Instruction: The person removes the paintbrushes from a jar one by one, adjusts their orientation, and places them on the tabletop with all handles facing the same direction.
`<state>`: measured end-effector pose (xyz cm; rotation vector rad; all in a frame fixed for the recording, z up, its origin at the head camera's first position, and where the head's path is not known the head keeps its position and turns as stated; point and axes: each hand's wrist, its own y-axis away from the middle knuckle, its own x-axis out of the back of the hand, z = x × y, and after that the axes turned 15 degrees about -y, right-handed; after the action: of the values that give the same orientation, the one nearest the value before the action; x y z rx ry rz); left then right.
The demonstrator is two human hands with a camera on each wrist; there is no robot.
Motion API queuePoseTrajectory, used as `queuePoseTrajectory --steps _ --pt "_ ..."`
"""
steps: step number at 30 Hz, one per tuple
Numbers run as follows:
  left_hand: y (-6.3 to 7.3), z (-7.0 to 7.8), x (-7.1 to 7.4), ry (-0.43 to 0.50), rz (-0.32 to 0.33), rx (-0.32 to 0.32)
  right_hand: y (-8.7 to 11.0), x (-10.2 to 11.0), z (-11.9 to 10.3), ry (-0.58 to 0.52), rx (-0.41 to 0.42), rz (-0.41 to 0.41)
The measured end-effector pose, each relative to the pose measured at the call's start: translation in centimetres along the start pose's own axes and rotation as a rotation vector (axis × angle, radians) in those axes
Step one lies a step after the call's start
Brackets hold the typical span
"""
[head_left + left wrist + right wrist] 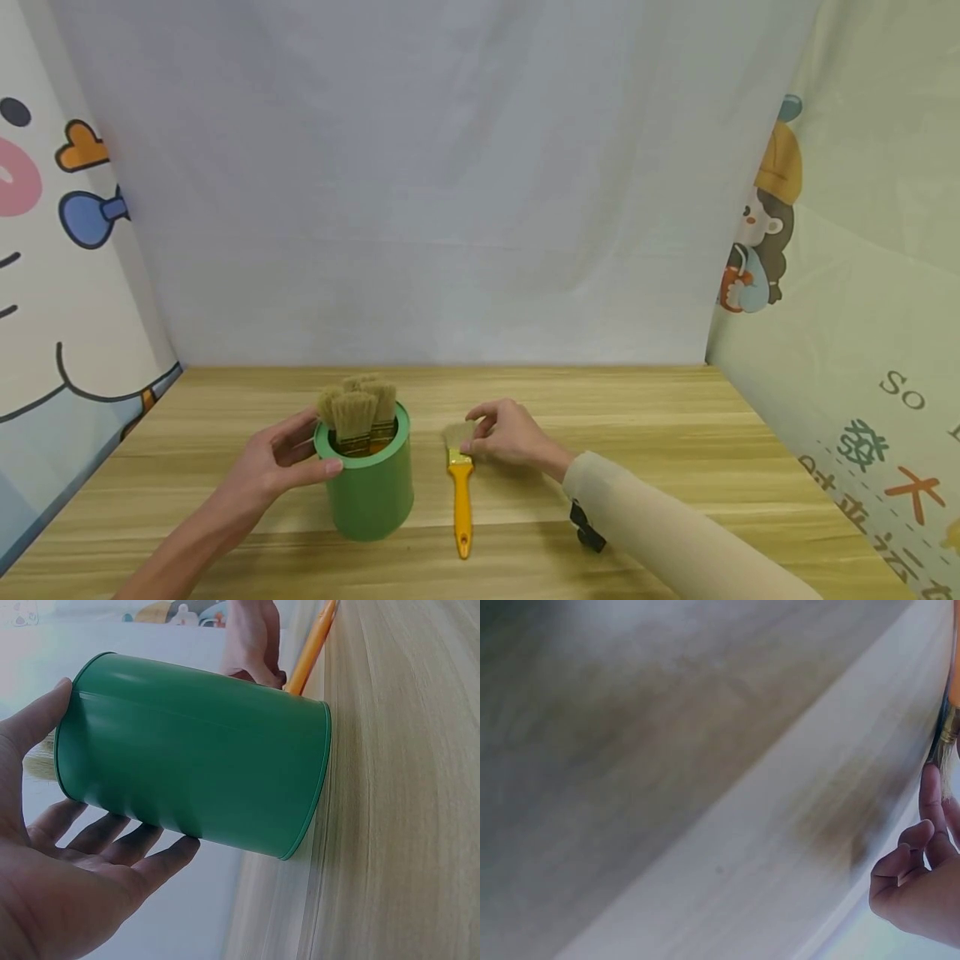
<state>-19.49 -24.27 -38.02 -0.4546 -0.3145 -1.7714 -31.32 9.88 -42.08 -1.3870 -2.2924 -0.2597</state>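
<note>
Head view: left hand grips the green can; right hand pinches the yellow-handled paintbrush, which could slip if the bristles within its grasp bend.

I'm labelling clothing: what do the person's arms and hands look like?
The left hand and right hand wear no gloves. On the right is a plain cream sleeve, with a small, unclear black object near its end. The left forearm shows no sleeve.

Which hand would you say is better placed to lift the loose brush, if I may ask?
Probably the right hand: it touches the loose brush, while the left hand is on the green can.
</note>
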Motion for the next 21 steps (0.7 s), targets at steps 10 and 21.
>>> queuePoseTrajectory --steps 10,21 --pt "0.1 0.1 0.0 0.01 0.006 0.0 0.0 0.0 0.1 -0.012 0.01 -0.004" --pt "0.1 0.3 0.0 0.018 0.004 -0.004 0.3 1.2 -0.8 0.079 0.048 0.053"
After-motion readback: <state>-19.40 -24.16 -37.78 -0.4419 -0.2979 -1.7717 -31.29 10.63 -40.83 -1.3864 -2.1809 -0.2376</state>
